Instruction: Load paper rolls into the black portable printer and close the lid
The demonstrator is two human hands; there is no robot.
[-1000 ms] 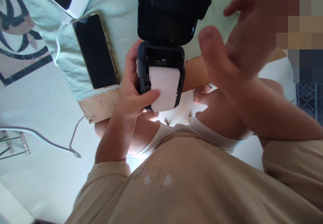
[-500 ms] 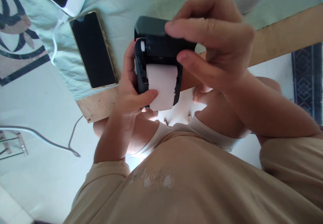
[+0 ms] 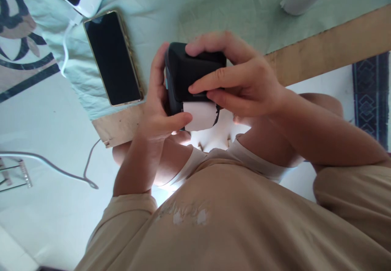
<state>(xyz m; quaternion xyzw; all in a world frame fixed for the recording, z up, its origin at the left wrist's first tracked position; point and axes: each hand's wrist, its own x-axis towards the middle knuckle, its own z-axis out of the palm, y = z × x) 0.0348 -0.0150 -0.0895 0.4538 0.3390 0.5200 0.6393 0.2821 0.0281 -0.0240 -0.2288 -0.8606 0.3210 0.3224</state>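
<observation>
Black plastic handheld printer (image 3: 186, 75) now has its lid down over the roll; a second earlier the lid stood open. A strip of white paper (image 3: 201, 115) protrudes from the slot. The unit sits above the person's lap, near the wooden bed edge (image 3: 320, 51). Left hand (image 3: 159, 116) cups its side, thumb on the paper. Right hand (image 3: 241, 79) is clamped over the lid, fingers curled, pressing down. A dark smartphone (image 3: 113, 59) lies alongside on pale green sheet (image 3: 214, 6)
</observation>
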